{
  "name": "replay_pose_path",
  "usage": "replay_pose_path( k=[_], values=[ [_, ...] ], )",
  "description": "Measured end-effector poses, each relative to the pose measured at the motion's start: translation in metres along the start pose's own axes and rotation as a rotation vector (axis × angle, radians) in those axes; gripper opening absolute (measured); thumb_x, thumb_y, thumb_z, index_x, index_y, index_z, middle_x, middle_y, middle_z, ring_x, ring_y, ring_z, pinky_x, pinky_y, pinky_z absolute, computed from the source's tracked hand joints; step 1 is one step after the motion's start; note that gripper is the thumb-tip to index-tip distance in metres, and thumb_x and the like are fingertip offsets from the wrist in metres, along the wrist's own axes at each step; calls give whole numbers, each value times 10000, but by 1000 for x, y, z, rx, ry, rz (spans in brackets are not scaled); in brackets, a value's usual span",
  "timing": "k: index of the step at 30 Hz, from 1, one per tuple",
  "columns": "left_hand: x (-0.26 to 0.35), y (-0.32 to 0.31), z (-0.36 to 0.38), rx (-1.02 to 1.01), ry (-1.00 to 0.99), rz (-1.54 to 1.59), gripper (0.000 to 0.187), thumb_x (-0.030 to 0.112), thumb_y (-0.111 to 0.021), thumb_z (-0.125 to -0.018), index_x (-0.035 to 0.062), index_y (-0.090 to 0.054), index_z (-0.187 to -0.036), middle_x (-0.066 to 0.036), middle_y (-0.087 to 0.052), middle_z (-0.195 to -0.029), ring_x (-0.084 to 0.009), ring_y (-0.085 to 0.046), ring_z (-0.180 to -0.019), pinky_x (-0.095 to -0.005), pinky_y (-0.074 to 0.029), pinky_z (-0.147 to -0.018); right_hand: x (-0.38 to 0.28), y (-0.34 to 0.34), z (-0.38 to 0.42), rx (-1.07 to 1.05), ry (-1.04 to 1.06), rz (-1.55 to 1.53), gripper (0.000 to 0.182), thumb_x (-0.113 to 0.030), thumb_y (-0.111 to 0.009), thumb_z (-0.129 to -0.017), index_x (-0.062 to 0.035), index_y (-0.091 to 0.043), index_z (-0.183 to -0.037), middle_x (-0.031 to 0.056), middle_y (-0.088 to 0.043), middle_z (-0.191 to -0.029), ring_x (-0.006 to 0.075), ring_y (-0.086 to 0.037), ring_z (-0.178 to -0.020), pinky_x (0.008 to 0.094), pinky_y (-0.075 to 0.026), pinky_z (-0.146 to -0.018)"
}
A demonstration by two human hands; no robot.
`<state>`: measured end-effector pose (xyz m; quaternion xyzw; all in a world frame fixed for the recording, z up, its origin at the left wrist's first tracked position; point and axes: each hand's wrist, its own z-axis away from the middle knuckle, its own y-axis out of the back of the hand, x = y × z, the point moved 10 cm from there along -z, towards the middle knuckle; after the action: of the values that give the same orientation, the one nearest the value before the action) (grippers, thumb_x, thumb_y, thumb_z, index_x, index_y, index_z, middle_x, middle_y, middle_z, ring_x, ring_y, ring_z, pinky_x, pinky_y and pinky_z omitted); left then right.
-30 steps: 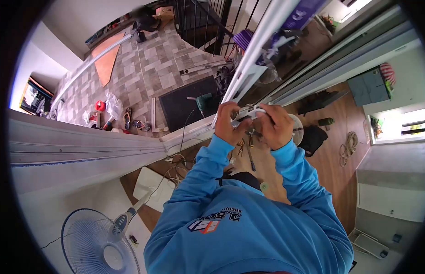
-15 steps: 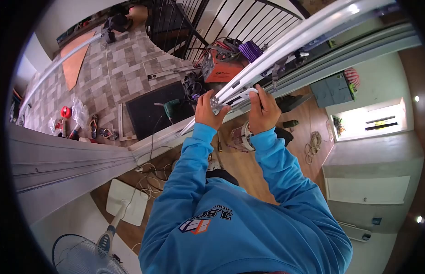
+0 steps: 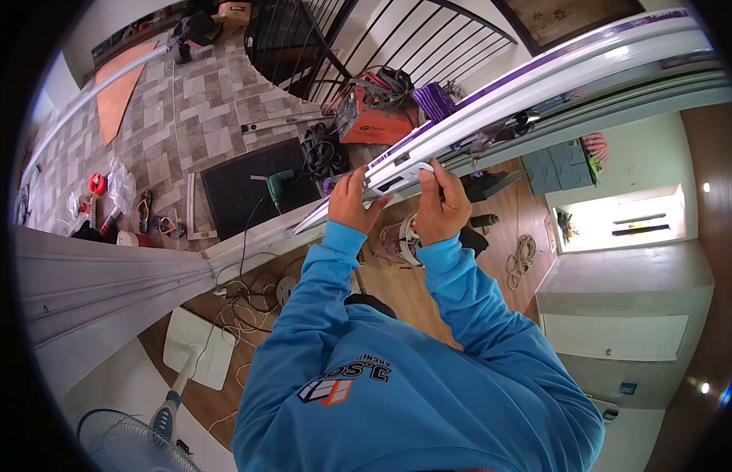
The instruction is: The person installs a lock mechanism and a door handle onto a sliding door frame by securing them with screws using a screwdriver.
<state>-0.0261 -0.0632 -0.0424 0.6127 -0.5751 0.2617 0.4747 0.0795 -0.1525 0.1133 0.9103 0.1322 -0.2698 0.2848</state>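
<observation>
A long white profile (image 3: 531,85) with a strip of purple film runs from my hands to the upper right. My left hand (image 3: 352,206) closes around its near end, fingers on the far side and thumb on the near side. Between the thumb and fingers of my right hand (image 3: 443,208) is a white handle-like piece (image 3: 419,169), lying against the profile's face. Close to it the face has dark rectangular cut-outs. The right fingertips are partly hidden. Behind the profile, a clump of metal and clear plastic bits (image 3: 521,122) shows beside the frame rail.
Beyond the frame lie a green drill (image 3: 279,187) on a black mat (image 3: 224,197), an orange machine (image 3: 374,118) and coiled black cable (image 3: 323,151). A bucket (image 3: 399,240) stands below my hands. Loose cords and a fan (image 3: 130,440) are at lower left.
The profile has turned, so its purple film and cut-outs now show more. Both hands keep their hold and have shifted slightly left in view, with the right hand drawn a little closer to the left.
</observation>
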Motion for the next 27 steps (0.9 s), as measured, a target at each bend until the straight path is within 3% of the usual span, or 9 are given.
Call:
replay_pose_path(
  k=[4,15,17,18,21,23,26,27],
  values=[
    [2,0,2,24,-20,-11,750,343,-831,-657,3,-490,-1231,-192,-578,-1087,-362,-575,-990,-420,-481,-830,6,2,0,11,-144,-27,221,-144,-709,-841,8,-680,-998,126,-677,-858,183,-644,-744,289,-497,-653],
    [10,14,4,99,-8,-36,720,297,-865,-602,38,-526,-1183,-176,-550,-1143,-338,-564,-1021,-415,-483,-831,3,7,-3,14,-101,-63,195,-140,-732,-822,5,-681,-941,86,-662,-796,113,-585,-685,251,-467,-609],
    [20,35,12,281,-48,-89,683,280,-872,-592,43,-539,-1139,-171,-537,-1146,-323,-550,-1029,-422,-488,-819,1,6,-5,-4,-121,-68,193,-140,-732,-822,5,-679,-939,75,-658,-783,104,-574,-679,247,-463,-605],
    [21,36,14,279,-49,-90,683,280,-872,-592,43,-539,-1139,-171,-537,-1146,-323,-550,-1029,-422,-488,-819,2,8,-5,6,-124,-90,188,-139,-729,-825,5,-676,-934,66,-656,-780,96,-565,-679,244,-460,-606],
    [5,30,27,219,52,-29,606,262,-855,-635,39,-545,-1105,-169,-558,-1071,-290,-582,-948,-398,-509,-765,17,14,0,0,-190,-161,179,-137,-723,-829,4,-670,-925,55,-657,-784,85,-554,-681,241,-455,-612],
    [-23,-6,37,-78,317,328,524,273,-803,-735,21,-544,-1115,-169,-582,-1026,-233,-609,-868,-342,-515,-705,22,20,0,-20,-214,-205,166,-134,-715,-833,5,-663,-910,55,-664,-802,82,-552,-684,237,-451,-620],
    [-19,-12,47,-97,416,550,471,293,-732,-822,2,-536,-1137,-149,-608,-995,-168,-615,-800,-291,-503,-681,20,29,4,-50,-220,-202,151,-123,-714,-830,0,-661,-899,55,-658,-786,87,-557,-677,238,-451,-612],
    [0,-6,43,-50,341,612,473,324,-681,-866,-15,-529,-1160,-135,-616,-1022,-151,-616,-809,-278,-495,-693,17,31,6,-53,-223,-202,151,-123,-714,-830,0,-661,-899,55,-658,-786,87,-557,-677,238,-451,-612]
  ],
)
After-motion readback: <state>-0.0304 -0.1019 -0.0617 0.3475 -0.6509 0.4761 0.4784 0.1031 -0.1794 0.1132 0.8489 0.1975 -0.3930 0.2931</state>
